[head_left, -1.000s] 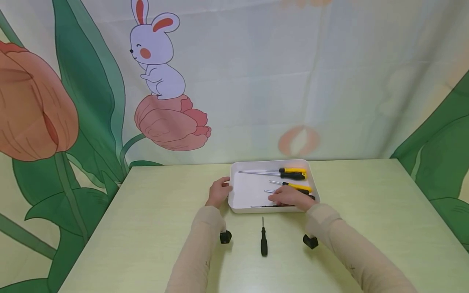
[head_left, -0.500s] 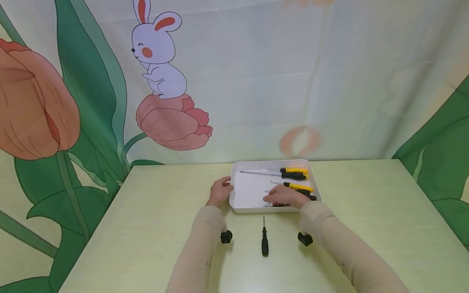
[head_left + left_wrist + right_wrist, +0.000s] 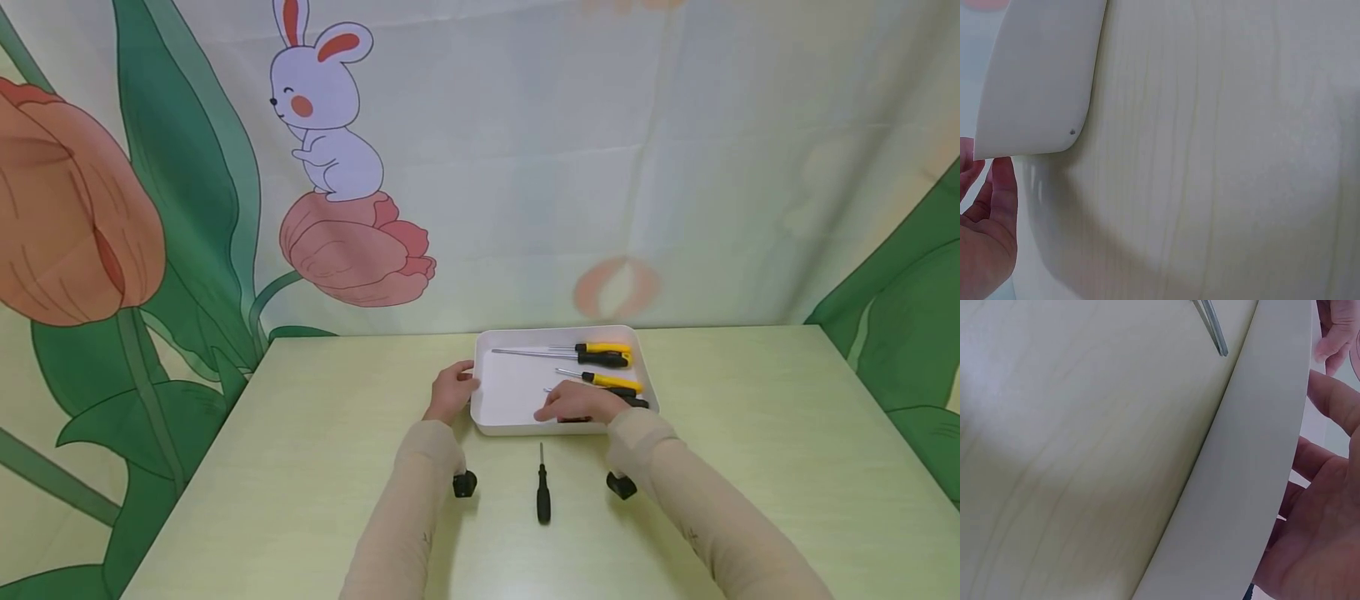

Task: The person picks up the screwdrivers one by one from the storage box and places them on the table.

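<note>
My left hand (image 3: 451, 392) grips the left end of a white rectangular tray (image 3: 510, 397), thumb at the rim and fingers against the outer wall. In the left wrist view, its fingertips press the tray's corner. My right hand (image 3: 581, 402) reaches into the tray at the near side, over a dark-handled tool (image 3: 573, 419) partly covered by it. In the right wrist view the near wall hides its fingertips, so I cannot tell whether they hold that tool. Farther back lie a long black-handled screwdriver (image 3: 602, 359) and yellow-and-black screwdrivers (image 3: 615, 383).
On the light wooden table (image 3: 315, 433), a black screwdriver (image 3: 543, 497) lies in front of the tray, tip toward it. Its metal shaft (image 3: 1215, 328) shows in the right wrist view. Behind the table hangs a printed curtain (image 3: 487, 167) with a rabbit and tulips.
My right hand has shifted left along the tray's near side, and now covers the thin shaft seen there earlier. My left hand stays on the tray's end.
</note>
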### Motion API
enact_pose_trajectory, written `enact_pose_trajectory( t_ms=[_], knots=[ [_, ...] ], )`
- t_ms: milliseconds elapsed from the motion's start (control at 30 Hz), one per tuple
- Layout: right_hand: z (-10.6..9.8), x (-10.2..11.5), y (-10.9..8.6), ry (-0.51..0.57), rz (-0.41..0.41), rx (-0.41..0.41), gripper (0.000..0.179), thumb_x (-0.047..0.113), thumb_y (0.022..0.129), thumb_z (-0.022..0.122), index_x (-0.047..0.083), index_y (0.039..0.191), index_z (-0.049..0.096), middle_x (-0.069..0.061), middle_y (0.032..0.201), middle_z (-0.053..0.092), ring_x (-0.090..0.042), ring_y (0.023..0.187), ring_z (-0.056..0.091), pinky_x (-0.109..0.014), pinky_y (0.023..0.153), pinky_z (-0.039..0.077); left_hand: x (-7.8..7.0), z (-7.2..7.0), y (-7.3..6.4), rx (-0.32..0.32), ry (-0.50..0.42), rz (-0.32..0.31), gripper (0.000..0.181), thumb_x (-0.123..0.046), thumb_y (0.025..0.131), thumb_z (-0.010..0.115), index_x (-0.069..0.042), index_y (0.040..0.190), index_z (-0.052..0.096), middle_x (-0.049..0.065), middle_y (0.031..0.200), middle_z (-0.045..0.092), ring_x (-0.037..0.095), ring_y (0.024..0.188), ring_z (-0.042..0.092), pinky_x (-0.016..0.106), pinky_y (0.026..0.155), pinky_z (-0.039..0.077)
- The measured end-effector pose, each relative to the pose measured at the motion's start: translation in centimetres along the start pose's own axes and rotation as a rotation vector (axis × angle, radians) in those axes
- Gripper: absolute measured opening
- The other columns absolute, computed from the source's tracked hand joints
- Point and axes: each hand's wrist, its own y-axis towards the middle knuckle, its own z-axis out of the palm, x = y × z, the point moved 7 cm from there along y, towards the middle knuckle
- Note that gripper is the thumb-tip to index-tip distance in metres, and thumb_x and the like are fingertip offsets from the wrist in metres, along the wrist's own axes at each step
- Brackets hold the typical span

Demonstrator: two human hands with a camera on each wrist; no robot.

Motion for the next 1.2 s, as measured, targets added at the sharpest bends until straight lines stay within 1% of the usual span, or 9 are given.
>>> enact_pose_trajectory(
  t_ms=[233,400,533,700,767,933,1033,1133,1200],
  knots=[
    [0.3,0.1,0.1,-0.063,0.044,0.060,0.032,0.035,0.083,0.056,0.010,0.103,0.063,-0.002,0.092,0.059,-0.017,0.084,0.049,-0.034,0.078,0.043,0.0,0.0,0.0,0.000,-0.008,0.000,0.037,-0.006,0.083,0.054,-0.006,0.120,0.054,0.016,0.106,0.059,0.024,0.093,0.057,0.031,0.075,0.051],
    [0.3,0.2,0.3,-0.111,0.049,0.067,0.037,0.036,0.084,0.054,0.008,0.107,0.060,-0.005,0.105,0.055,-0.017,0.089,0.047,-0.036,0.084,0.042,0.0,0.0,0.0,-0.002,-0.011,-0.005,0.036,-0.006,0.083,0.055,-0.007,0.119,0.055,0.016,0.104,0.059,0.023,0.092,0.057,0.030,0.074,0.051],
    [0.4,0.2,0.5,-0.124,0.049,0.053,0.034,0.037,0.084,0.053,0.007,0.100,0.060,-0.006,0.110,0.050,-0.017,0.088,0.046,-0.031,0.076,0.040,0.1,0.0,0.1,0.002,-0.009,0.001,0.036,-0.006,0.083,0.054,-0.006,0.119,0.055,0.016,0.105,0.059,0.023,0.092,0.056,0.031,0.075,0.051],
    [0.5,0.4,0.6,-0.149,0.039,0.033,0.027,0.034,0.086,0.052,0.007,0.086,0.057,-0.006,0.102,0.048,-0.016,0.079,0.043,-0.027,0.065,0.033,0.1,0.0,0.2,0.001,0.002,0.004,0.037,-0.007,0.083,0.054,-0.006,0.120,0.054,0.016,0.106,0.059,0.024,0.094,0.056,0.031,0.076,0.050],
    [0.5,0.5,0.6,-0.157,0.034,0.032,0.025,0.032,0.086,0.051,0.008,0.080,0.055,-0.004,0.090,0.049,-0.015,0.073,0.041,-0.026,0.062,0.032,0.0,0.1,0.2,-0.002,0.006,0.004,0.037,-0.007,0.083,0.054,-0.006,0.120,0.054,0.016,0.105,0.059,0.024,0.094,0.056,0.031,0.076,0.050],
    [0.7,0.0,1.7,-0.144,0.025,0.076,0.020,0.027,0.084,0.054,0.008,0.082,0.059,-0.002,0.078,0.048,-0.015,0.071,0.043,-0.027,0.064,0.036,0.0,0.1,0.2,-0.003,0.007,0.008,0.037,-0.007,0.083,0.054,-0.006,0.120,0.054,0.016,0.106,0.059,0.024,0.094,0.057,0.031,0.075,0.051],
    [0.8,-0.4,2.4,-0.140,-0.020,0.110,0.019,0.028,0.083,0.055,0.010,0.083,0.061,-0.002,0.080,0.051,-0.014,0.072,0.046,-0.028,0.064,0.038,0.1,0.1,0.2,0.000,-0.004,-0.002,0.037,-0.007,0.083,0.054,-0.006,0.120,0.054,0.016,0.106,0.059,0.024,0.095,0.057,0.032,0.077,0.050],
    [0.7,-0.2,2.1,-0.128,-0.036,0.120,0.018,0.026,0.083,0.055,0.009,0.076,0.058,-0.001,0.070,0.047,-0.014,0.065,0.043,-0.027,0.060,0.035,0.2,0.1,0.3,0.001,-0.008,-0.011,0.037,-0.007,0.083,0.055,-0.007,0.120,0.054,0.016,0.107,0.059,0.024,0.095,0.056,0.032,0.078,0.050],
    [0.5,0.2,1.3,-0.094,-0.001,0.106,0.017,0.022,0.083,0.054,0.007,0.074,0.057,-0.002,0.067,0.045,-0.014,0.064,0.042,-0.026,0.059,0.034,0.2,0.1,0.3,0.001,-0.007,-0.009,0.037,-0.007,0.083,0.055,-0.007,0.120,0.054,0.016,0.107,0.059,0.024,0.095,0.056,0.032,0.077,0.050]
  ],
)
